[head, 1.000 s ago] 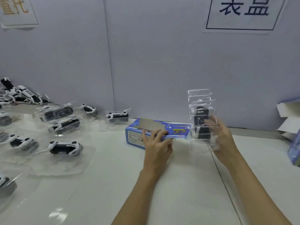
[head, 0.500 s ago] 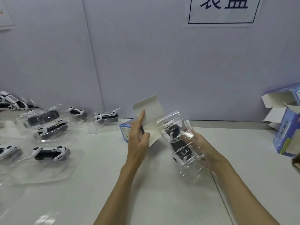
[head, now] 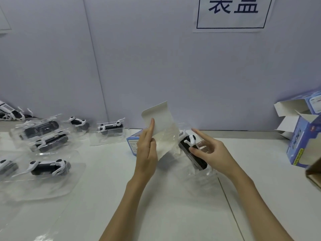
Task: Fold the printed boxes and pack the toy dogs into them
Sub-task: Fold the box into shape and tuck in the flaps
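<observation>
A blue printed box (head: 132, 144) lies on the white table, mostly hidden behind my left hand (head: 146, 150). Its pale end flap (head: 159, 117) stands raised, and my left hand holds that flap with fingers straight along it and thumb at its edge. My right hand (head: 211, 153) grips a black and white toy dog (head: 191, 152) sealed in a clear plastic blister tray (head: 198, 171). The tray tilts with its upper end at the box's open end, just under the flap.
Several more toy dogs in clear trays (head: 49, 168) lie across the left of the table (head: 107, 197). Two opened blue boxes (head: 302, 136) stand at the far right. A brown cardboard corner (head: 314, 174) juts in at the right edge. A grey wall stands behind.
The box's end flap went from closed to raised by my left hand. My right hand swung the dog's tray from upright down to a tilt, toward the box's open end.
</observation>
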A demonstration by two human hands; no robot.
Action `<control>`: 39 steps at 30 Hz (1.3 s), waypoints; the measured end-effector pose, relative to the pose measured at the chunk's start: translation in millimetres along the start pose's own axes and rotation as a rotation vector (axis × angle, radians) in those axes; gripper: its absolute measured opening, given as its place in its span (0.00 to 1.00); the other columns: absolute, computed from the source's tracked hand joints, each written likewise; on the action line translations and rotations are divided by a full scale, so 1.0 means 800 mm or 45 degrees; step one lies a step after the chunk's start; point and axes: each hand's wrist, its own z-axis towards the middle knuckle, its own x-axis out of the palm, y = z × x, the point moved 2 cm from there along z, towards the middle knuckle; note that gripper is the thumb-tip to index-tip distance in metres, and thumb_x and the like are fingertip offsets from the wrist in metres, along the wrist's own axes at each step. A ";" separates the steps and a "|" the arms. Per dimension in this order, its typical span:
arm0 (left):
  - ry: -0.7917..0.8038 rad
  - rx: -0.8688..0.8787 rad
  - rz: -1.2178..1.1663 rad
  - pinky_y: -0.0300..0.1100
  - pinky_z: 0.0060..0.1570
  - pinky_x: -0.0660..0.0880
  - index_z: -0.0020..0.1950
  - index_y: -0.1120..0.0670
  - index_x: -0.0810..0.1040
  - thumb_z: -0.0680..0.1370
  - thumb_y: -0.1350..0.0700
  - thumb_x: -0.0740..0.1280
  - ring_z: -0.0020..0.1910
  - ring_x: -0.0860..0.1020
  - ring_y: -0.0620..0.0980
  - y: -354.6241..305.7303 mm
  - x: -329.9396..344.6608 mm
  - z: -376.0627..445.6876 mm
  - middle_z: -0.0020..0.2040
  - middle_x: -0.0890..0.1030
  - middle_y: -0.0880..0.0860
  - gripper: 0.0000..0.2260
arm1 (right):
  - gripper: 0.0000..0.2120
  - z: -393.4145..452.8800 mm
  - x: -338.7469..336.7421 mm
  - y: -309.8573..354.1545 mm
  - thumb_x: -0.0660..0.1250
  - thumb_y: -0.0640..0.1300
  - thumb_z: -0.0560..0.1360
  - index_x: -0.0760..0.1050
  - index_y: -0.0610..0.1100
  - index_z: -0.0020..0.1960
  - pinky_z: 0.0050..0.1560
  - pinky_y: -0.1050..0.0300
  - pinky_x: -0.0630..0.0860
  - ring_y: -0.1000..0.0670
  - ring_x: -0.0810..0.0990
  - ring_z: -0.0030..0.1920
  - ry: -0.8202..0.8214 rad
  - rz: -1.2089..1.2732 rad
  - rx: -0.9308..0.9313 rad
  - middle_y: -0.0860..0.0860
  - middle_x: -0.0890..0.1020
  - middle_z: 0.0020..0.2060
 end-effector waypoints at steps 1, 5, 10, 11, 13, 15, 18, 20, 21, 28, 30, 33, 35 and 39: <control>0.009 0.003 0.007 0.54 0.77 0.63 0.83 0.44 0.61 0.82 0.58 0.51 0.73 0.68 0.51 0.000 -0.001 0.000 0.72 0.71 0.44 0.28 | 0.30 0.000 -0.001 -0.001 0.77 0.54 0.75 0.69 0.75 0.70 0.46 0.70 0.77 0.57 0.83 0.39 -0.003 -0.013 0.006 0.61 0.84 0.44; 0.045 0.034 0.101 0.43 0.74 0.63 0.82 0.44 0.60 0.82 0.57 0.51 0.72 0.68 0.41 -0.001 0.001 0.001 0.70 0.70 0.38 0.28 | 0.29 -0.001 -0.006 -0.002 0.77 0.51 0.76 0.71 0.74 0.69 0.47 0.69 0.76 0.58 0.79 0.37 0.027 -0.008 0.017 0.61 0.83 0.41; 0.089 0.053 0.128 0.37 0.69 0.63 0.82 0.44 0.62 0.82 0.57 0.51 0.66 0.69 0.38 0.000 0.004 0.000 0.63 0.69 0.31 0.28 | 0.26 -0.003 -0.012 -0.001 0.76 0.55 0.75 0.73 0.73 0.68 0.52 0.66 0.75 0.56 0.78 0.41 0.179 -0.013 0.039 0.58 0.80 0.41; 0.082 0.049 0.103 0.38 0.71 0.64 0.82 0.44 0.63 0.82 0.58 0.51 0.67 0.69 0.37 0.000 0.003 0.000 0.63 0.70 0.30 0.28 | 0.26 -0.002 -0.012 -0.002 0.76 0.56 0.75 0.73 0.73 0.68 0.51 0.66 0.75 0.56 0.78 0.41 0.184 -0.028 0.048 0.58 0.81 0.41; 0.060 0.033 0.033 0.40 0.73 0.63 0.81 0.44 0.65 0.81 0.58 0.52 0.71 0.68 0.37 -0.001 0.001 0.000 0.67 0.71 0.30 0.28 | 0.27 -0.001 -0.011 -0.005 0.77 0.55 0.74 0.73 0.73 0.68 0.44 0.69 0.75 0.57 0.77 0.37 0.126 -0.070 0.054 0.61 0.82 0.41; 0.052 0.019 -0.003 0.45 0.76 0.63 0.81 0.44 0.66 0.81 0.59 0.52 0.73 0.68 0.41 -0.001 -0.002 -0.001 0.69 0.71 0.31 0.28 | 0.28 0.000 -0.013 -0.010 0.77 0.55 0.74 0.73 0.71 0.70 0.41 0.69 0.76 0.59 0.78 0.36 -0.004 -0.101 0.049 0.64 0.82 0.40; 0.087 0.029 0.019 0.51 0.76 0.63 0.81 0.44 0.66 0.81 0.59 0.53 0.74 0.68 0.46 -0.002 0.002 -0.002 0.69 0.71 0.33 0.27 | 0.29 0.002 -0.015 -0.016 0.77 0.56 0.74 0.72 0.70 0.71 0.44 0.62 0.81 0.56 0.83 0.41 -0.161 -0.118 0.043 0.59 0.83 0.45; 0.097 0.058 0.048 0.50 0.76 0.64 0.81 0.44 0.65 0.81 0.59 0.53 0.72 0.69 0.44 -0.002 0.005 -0.002 0.67 0.71 0.31 0.27 | 0.31 0.001 -0.008 -0.014 0.76 0.59 0.72 0.69 0.72 0.71 0.44 0.60 0.81 0.57 0.83 0.43 -0.198 -0.239 0.031 0.57 0.82 0.47; 0.100 0.075 0.070 0.48 0.75 0.64 0.81 0.43 0.65 0.81 0.59 0.53 0.71 0.69 0.42 -0.002 0.006 -0.002 0.65 0.71 0.30 0.27 | 0.32 0.001 -0.003 -0.013 0.75 0.61 0.72 0.67 0.74 0.71 0.45 0.59 0.81 0.58 0.83 0.43 -0.205 -0.314 0.026 0.58 0.82 0.47; 0.117 0.107 0.201 0.42 0.72 0.63 0.81 0.43 0.64 0.82 0.57 0.53 0.68 0.69 0.46 0.001 0.015 -0.009 0.65 0.72 0.36 0.27 | 0.34 -0.001 0.014 -0.002 0.69 0.66 0.74 0.60 0.73 0.77 0.54 0.52 0.80 0.55 0.81 0.47 -0.124 -0.645 0.086 0.60 0.82 0.47; 0.118 0.105 0.198 0.43 0.72 0.64 0.81 0.45 0.65 0.82 0.58 0.53 0.67 0.69 0.47 0.001 0.017 -0.009 0.65 0.72 0.37 0.27 | 0.34 -0.002 0.013 0.000 0.69 0.67 0.74 0.62 0.71 0.77 0.54 0.52 0.79 0.54 0.82 0.47 -0.105 -0.705 0.106 0.59 0.82 0.48; 0.111 0.120 0.201 0.44 0.69 0.66 0.81 0.46 0.66 0.82 0.58 0.53 0.63 0.70 0.48 0.001 0.019 -0.011 0.64 0.73 0.40 0.27 | 0.34 -0.003 0.012 0.000 0.69 0.68 0.72 0.64 0.70 0.76 0.54 0.52 0.79 0.53 0.81 0.47 -0.094 -0.759 0.130 0.59 0.82 0.46; 0.108 0.143 0.217 0.46 0.67 0.66 0.81 0.47 0.66 0.82 0.59 0.53 0.61 0.71 0.50 0.000 0.019 -0.011 0.61 0.74 0.41 0.27 | 0.35 -0.005 0.011 0.000 0.67 0.71 0.69 0.65 0.71 0.75 0.52 0.52 0.79 0.54 0.81 0.46 -0.085 -0.761 0.138 0.60 0.82 0.44; 0.106 0.154 0.244 0.43 0.66 0.66 0.80 0.46 0.67 0.83 0.55 0.57 0.59 0.72 0.51 0.001 0.023 -0.012 0.59 0.76 0.42 0.24 | 0.38 -0.005 0.012 -0.002 0.60 0.75 0.63 0.66 0.72 0.73 0.46 0.57 0.78 0.58 0.80 0.43 -0.062 -0.787 0.162 0.59 0.82 0.39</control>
